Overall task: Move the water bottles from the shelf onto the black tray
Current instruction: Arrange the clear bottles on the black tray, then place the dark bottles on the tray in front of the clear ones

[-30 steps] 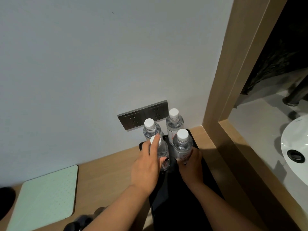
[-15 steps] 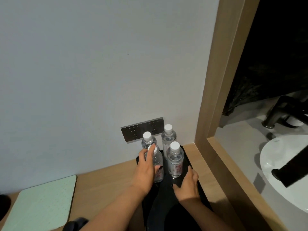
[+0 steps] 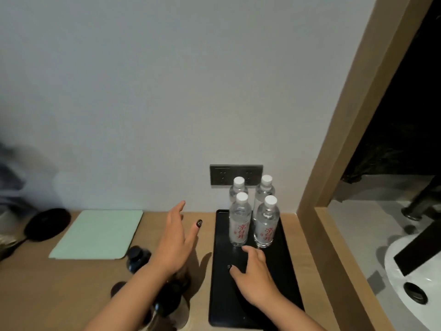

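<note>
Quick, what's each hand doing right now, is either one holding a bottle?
Left hand: open, fingers spread, holding nothing.
Right hand: open, over the black tray, holding nothing; no bottle held.

Water bottles (image 3: 239, 220): clear glossy plastic, white matt caps, paper-like labels with red print. Black tray (image 3: 284, 263): smooth, faint sheen, material cannot be told. Shelf (image 3: 59, 290) under left hand (image 3: 175, 244) and right hand (image 3: 255, 275): pale wood-grain, matt, smooth. Frame (image 3: 338, 139) right of the hands: same matt wood look. Socket plate (image 3: 236, 174): grey, brushed-metal look. Pad (image 3: 97, 234): pale green, matt. Basin (image 3: 410, 271): white, glossy. Wall (image 3: 143, 80): matt paint
</note>
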Demonstrator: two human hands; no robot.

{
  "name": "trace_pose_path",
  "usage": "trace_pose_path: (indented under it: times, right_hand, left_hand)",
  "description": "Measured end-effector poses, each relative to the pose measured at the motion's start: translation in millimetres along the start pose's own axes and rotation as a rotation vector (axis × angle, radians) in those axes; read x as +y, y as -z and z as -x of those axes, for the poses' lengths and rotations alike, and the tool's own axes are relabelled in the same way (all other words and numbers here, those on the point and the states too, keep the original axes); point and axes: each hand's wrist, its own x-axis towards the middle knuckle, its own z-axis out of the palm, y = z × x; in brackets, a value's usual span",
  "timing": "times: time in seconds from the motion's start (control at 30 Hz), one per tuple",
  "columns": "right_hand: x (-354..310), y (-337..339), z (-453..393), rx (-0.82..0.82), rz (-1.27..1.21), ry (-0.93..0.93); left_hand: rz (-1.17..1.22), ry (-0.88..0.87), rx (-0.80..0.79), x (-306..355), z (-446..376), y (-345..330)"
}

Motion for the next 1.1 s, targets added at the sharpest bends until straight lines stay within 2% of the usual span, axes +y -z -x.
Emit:
trace_pose_path:
  times: [0.17,0.27,0.37,0.47,0.57,0.73,0.83,0.93,1.1]
  right_hand:
    - [-22.8,-34.9,21.1,-0.217,-0.024,0.121]
    - [-34.7,-54.0,33.9,-0.271,-0.053,0.166]
    - [-44.8,-71.4,40.1,-0.259,-0.102,0.176]
    - [-54.6,-94.5,47.0,-0.199,-0.126,0.201]
    - [-67.0,-124.3,57.5,-0.107,-0.082,0.221]
    - [-75.8,-152.6,65.3,0.170,-0.103,0.140]
    - [-88.1,-143.8,77.1,0.322,-0.203,0.081]
    - [-112.7,-118.4,95.8,0.386,-0.308,0.098]
    - [-171.0,-61.1,137.2,0.371,-0.366,0.215]
  left_hand:
    - [-0.011,0.108,0.149,-35.7,37.9,44.8]
    - [0.019,0.150,0.175,-54.5,56.3,61.0]
    - [0.079,0.209,0.200,-71.2,71.0,69.6]
    - [0.102,0.255,0.168,-87.9,81.6,77.9]
    - [0.090,0.229,0.103,-107.8,86.8,92.3]
    - [0.111,0.130,0.014,-125.0,91.4,110.8]
    - [0.133,0.033,-0.036,-126.5,94.9,119.4]
    - [0.212,-0.061,-0.110,-116.4,97.7,125.6]
    - [0.375,-0.125,-0.453,-85.8,106.3,131.3]
